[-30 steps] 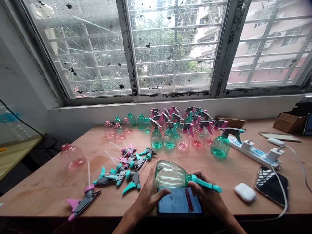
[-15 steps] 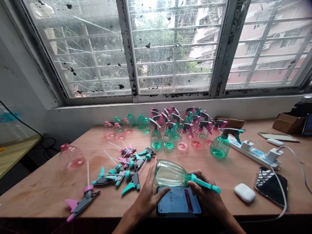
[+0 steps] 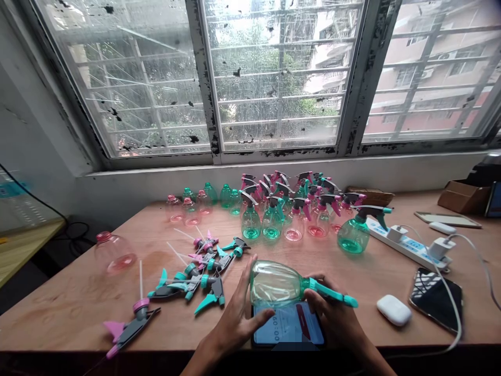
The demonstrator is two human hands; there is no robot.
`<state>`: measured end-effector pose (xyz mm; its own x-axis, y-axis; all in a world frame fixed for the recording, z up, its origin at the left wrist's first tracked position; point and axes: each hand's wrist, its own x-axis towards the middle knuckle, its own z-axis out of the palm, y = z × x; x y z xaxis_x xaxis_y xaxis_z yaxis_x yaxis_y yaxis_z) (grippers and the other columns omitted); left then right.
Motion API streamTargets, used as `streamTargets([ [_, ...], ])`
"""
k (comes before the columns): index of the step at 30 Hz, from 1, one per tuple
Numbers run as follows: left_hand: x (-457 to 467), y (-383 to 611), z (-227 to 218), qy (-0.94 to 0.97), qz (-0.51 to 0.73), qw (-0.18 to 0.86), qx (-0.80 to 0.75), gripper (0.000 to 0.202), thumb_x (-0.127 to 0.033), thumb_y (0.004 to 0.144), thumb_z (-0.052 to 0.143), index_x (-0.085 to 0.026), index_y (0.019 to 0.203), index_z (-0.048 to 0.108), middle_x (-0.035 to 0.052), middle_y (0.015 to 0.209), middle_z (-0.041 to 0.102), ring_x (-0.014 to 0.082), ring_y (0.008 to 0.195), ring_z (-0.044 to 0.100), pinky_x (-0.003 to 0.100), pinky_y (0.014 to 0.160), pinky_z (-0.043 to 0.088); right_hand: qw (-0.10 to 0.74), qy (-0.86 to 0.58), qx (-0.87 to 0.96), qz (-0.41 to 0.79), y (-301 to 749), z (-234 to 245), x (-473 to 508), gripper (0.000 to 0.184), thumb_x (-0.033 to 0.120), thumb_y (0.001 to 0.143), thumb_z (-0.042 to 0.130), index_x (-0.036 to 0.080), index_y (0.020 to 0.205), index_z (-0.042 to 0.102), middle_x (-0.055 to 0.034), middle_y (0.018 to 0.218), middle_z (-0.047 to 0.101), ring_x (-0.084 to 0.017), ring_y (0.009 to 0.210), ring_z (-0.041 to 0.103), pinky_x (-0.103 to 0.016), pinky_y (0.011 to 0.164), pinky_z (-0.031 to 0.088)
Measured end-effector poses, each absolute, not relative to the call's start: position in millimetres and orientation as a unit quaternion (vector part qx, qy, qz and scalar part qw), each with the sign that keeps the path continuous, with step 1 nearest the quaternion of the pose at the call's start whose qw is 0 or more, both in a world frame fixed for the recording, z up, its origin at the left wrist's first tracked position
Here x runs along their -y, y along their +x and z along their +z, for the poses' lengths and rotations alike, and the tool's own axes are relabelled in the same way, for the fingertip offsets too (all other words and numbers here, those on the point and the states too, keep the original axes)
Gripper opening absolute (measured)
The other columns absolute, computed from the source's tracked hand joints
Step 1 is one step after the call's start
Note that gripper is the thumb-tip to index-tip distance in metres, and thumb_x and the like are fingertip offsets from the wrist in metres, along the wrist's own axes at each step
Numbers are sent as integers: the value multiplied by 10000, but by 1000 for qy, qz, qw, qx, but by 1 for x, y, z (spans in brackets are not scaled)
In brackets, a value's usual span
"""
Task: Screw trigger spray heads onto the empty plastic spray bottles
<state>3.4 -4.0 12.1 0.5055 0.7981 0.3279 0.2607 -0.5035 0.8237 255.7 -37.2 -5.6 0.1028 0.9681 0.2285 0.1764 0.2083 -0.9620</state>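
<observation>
A clear green spray bottle [image 3: 276, 282] lies sideways between my hands, its teal trigger head [image 3: 332, 293] pointing right. My left hand [image 3: 245, 310] is wrapped against the bottle's base end, fingers behind it and thumb below. At the neck, my right hand [image 3: 332, 308] grips the bottle with its thumb at the collar; its other fingers are partly hidden behind the trigger head. Under the bottle lies a phone [image 3: 287, 329] with a lit timer screen. Loose trigger heads [image 3: 191, 277] in teal, pink and grey are heaped left of my left hand.
Several assembled spray bottles [image 3: 272, 224] stand along the back, with open bottles [image 3: 191, 211] left of them. A pink bottle [image 3: 115, 253] and a pink trigger head [image 3: 133, 324] are at left. On the right are a power strip [image 3: 407, 245], a white case [image 3: 393, 309] and a dark phone [image 3: 436, 300].
The bottle in my hands has shifted slightly right and down, and both hands have moved with it. Everything else on the table stays where it was.
</observation>
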Motion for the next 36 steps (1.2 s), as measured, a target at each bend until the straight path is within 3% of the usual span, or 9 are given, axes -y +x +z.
streamTargets([
  [4, 7, 6, 11, 802, 351, 349, -334, 950, -341, 923, 647, -327, 1582, -37, 60, 1682, 59, 304, 1537, 76, 517, 1241, 105, 549, -486, 541, 411, 257, -9, 37, 153, 429, 860, 615, 291, 906, 565, 61, 568, 559, -212, 521, 577, -318, 529, 493],
  [8, 6, 4, 11, 786, 360, 370, -341, 1073, -387, 874, 720, -312, 1577, -86, 99, 1675, 99, 344, 1528, 108, 547, 1231, 140, 540, -509, 540, 397, 254, -7, 37, 142, 393, 819, 666, 289, 867, 584, 59, 581, 567, -210, 541, 594, -311, 532, 503],
  [12, 3, 4, 10, 782, 368, 365, -346, 1074, -399, 845, 751, -275, 1589, -13, 124, 1669, 123, 355, 1526, 104, 538, 1235, 132, 532, -522, 542, 389, 253, -5, 38, 150, 392, 798, 690, 285, 855, 601, 50, 629, 610, -202, 550, 606, -307, 540, 516],
  [18, 0, 7, 1, 799, 384, 312, -342, 965, -257, 906, 669, -350, 1577, -18, 76, 1664, 167, 311, 1530, 139, 529, 1238, 145, 538, -502, 538, 411, 254, -9, 38, 126, 396, 833, 658, 292, 859, 593, 67, 543, 572, -215, 541, 610, -316, 553, 514],
  [24, 2, 6, 10, 798, 377, 317, -349, 1035, -364, 850, 748, -303, 1581, 19, 118, 1661, 151, 358, 1525, 127, 551, 1230, 165, 514, -524, 551, 397, 252, -5, 39, 165, 415, 805, 682, 278, 859, 608, 66, 553, 575, -207, 525, 622, -303, 540, 512],
  [31, -1, 5, -1, 808, 394, 274, -341, 921, -260, 917, 660, -378, 1568, 19, 72, 1662, 168, 314, 1529, 148, 518, 1230, 200, 536, -504, 524, 430, 250, -6, 42, 224, 476, 836, 632, 265, 832, 556, 45, 579, 611, -212, 551, 600, -317, 581, 499],
  [36, 2, 3, 1, 799, 377, 327, -335, 1056, -412, 884, 708, -331, 1573, -87, 117, 1657, 185, 344, 1510, 212, 520, 1216, 242, 583, -486, 477, 443, 250, -14, 41, 294, 496, 794, 711, 238, 860, 585, 50, 625, 580, -182, 589, 544, -275, 572, 457],
])
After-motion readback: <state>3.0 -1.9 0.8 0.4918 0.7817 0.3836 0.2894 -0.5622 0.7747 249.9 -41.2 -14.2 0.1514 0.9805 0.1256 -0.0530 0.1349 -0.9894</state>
